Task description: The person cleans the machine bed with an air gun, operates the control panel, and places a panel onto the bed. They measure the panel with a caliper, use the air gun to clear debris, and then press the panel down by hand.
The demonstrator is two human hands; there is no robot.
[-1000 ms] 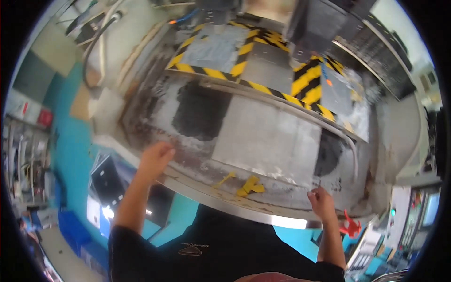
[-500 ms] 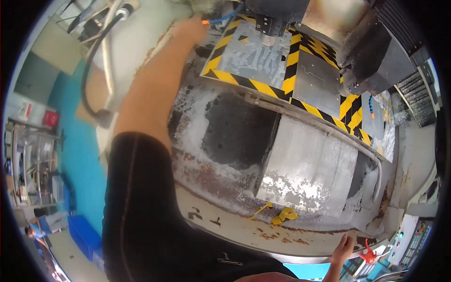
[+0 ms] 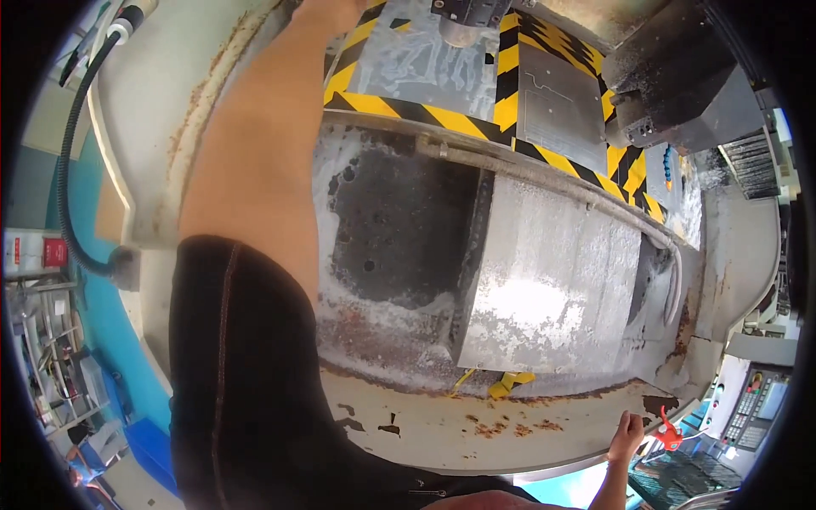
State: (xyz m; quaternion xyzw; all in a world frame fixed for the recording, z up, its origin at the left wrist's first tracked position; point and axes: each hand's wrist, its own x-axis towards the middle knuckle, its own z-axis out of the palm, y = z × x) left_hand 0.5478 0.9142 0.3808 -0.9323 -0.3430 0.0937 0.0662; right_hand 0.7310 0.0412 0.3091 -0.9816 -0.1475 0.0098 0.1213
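My left arm stretches far forward across the machine bed. Only part of my left hand [image 3: 338, 10] shows at the top edge, beside the yellow-and-black striped border [image 3: 374, 104]; its fingers are out of view. My right hand [image 3: 626, 437] is low at the right, closed, by the machine's front rim [image 3: 476, 438]. A red trigger handle [image 3: 669, 432] is just right of it, apart from the hand. What the right fingers hold, if anything, I cannot make out. Ahead lie a white-smeared metal plate [image 3: 425, 64] and a grey plate with a thin engraved line [image 3: 561, 102].
Dark spindle heads [image 3: 463, 25] hang over the plates, with a bulky housing [image 3: 680, 93] at the right. A blue jointed coolant hose [image 3: 668, 166] hangs there. A wet metal cover [image 3: 552, 289] and a pipe [image 3: 544, 183] cross the bed. A control panel [image 3: 759, 408] is at right.
The view has shifted, so the bed sits higher and more to the left. My left hand has slid mostly out at the top. The right hand stays by the front rim.
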